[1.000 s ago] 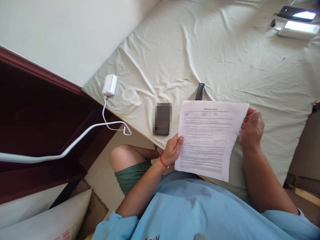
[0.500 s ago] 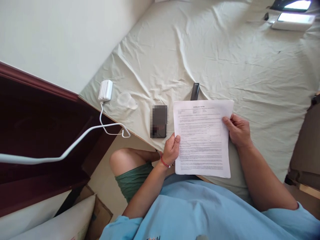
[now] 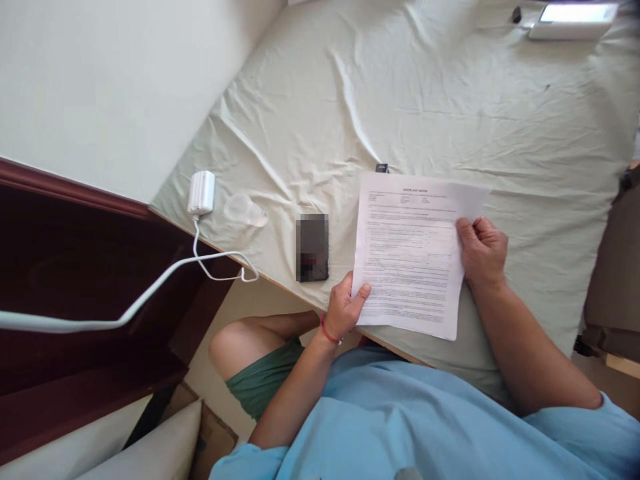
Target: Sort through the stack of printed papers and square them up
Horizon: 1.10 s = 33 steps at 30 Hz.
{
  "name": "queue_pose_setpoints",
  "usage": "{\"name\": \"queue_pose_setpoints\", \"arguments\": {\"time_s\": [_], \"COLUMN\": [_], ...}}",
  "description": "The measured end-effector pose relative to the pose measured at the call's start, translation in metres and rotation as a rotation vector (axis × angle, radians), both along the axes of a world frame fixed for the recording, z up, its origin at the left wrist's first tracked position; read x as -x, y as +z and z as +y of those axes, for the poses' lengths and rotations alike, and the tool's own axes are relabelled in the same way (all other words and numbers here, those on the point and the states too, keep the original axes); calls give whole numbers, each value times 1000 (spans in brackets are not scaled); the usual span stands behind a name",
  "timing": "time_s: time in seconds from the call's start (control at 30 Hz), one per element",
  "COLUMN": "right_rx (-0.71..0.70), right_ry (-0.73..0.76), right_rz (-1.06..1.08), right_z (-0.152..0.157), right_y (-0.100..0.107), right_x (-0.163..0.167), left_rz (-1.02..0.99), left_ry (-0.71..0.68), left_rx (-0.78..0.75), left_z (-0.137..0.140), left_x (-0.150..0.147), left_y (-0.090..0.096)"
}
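Left hand [image 3: 345, 308] fingers [image 3: 361, 291] pinched on near left edge of printed sheet [image 3: 411, 257]. Right hand [image 3: 483, 252] fingers closed on right edge, corner of a second page lifted behind. Sheet held just above bed [image 3: 450, 113], near edge. Phone [image 3: 312, 247] just left of sheet; clear cup [image 3: 243, 211] and white charger [image 3: 201, 193] farther left. Dark object [image 3: 382, 168] peeking past sheet's far edge.

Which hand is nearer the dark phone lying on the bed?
Left. The left hand grips the paper just right of the phone; the right hand holds the far edge.
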State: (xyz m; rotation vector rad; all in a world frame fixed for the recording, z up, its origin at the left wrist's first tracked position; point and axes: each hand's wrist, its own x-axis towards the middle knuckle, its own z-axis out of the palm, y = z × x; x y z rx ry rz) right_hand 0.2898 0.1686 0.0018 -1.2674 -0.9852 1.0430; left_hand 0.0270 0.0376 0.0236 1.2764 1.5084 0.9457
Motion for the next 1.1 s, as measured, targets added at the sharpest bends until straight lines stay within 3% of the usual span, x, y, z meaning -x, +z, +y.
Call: {"name": "queue_pose_setpoints", "arguments": {"time_s": [0.3,0.47,0.67,0.87,1.0,1.1], "right_rx": [-10,-34,-50,-55,-22,-74], "right_ry": [-16,-24,23,-37,-20,-63], "right_rz": [4,47,2,41,-47,-188], "right_z": [2,4,4,4,2,1], "right_y": [-1,-3,-7,-5,-7,-9], "right_x": [2,5,3,4,1,-2], "left_rz": [202,139,55,84,43,5], "left_ry": [3,-75,-36,-2,12,21], "left_rx": [16,55,119,150,164,179], "left_z": [-2,-13,-12,-8,-7,-7], "left_x": [3,17,18,14,15,16], "left_y": [13,11,8,8,6,5]}}
